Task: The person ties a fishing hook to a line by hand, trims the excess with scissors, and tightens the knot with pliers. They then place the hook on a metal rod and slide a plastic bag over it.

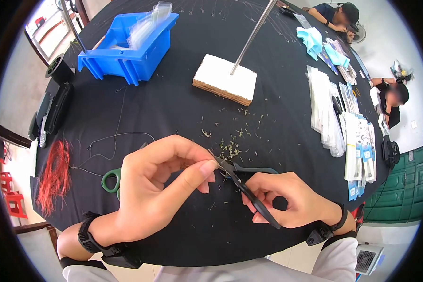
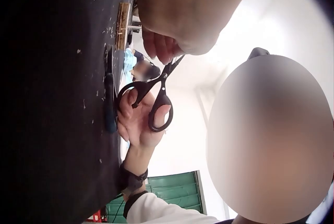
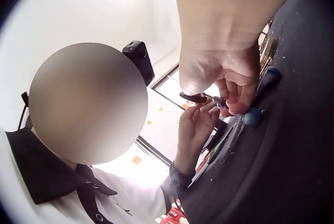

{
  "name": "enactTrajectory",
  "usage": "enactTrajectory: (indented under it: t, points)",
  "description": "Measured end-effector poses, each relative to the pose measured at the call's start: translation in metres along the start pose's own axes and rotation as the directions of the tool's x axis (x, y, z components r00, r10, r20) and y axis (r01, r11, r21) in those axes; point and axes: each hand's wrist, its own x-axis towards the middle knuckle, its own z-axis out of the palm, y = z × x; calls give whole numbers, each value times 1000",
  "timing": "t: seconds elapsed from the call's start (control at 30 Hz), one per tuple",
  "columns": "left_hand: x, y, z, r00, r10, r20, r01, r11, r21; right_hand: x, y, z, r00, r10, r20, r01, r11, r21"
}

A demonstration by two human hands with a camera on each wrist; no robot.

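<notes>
The thumb and index finger of my left hand pinch something small and thin; I cannot tell its kind, as the fingertips mostly hide it. My right hand holds black scissors, its thumb and fingers through the loops, as the left wrist view shows. The scissor blades are parted, right at the left fingertips. Under them, a tool with dark blue handles lies on the black cloth. Small greenish clippings are scattered just beyond the hands. Green-handled scissors lie partly hidden behind my left hand.
Red thread lies at the left, with loose thin line nearby. A blue bin holds clear sleeves. A metal rod rises from a white-topped block. Packets pile up at right. Two people sit along the far right side.
</notes>
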Motion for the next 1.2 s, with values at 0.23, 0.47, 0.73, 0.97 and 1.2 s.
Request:
enactTrajectory:
  t: [0.23, 0.47, 0.73, 0.97, 1.2]
  points:
    - [-1, 1, 1, 999, -48, -22, 48, 999, -20, 0, 2, 2, 1000, -8, -6, 8, 1000, -11]
    - [-1, -1, 0, 997, -70, -30, 69, 997, -35, 0, 0, 2, 1000, -4, -24, 3, 999, -51]
    - [0, -2, -2, 998, -55, -3, 55, 996, -70, -1, 3, 3, 992, -67, -111, 56, 993, -103]
    - [0, -2, -2, 999, -15, 40, 17, 999, -50, 6, 5, -11, 790, -243, -563, -187, 779, -598]
    - [-2, 2, 2, 973, -164, 159, 203, 943, -266, 18, -1, 7, 937, -153, -314, 100, 979, -179]
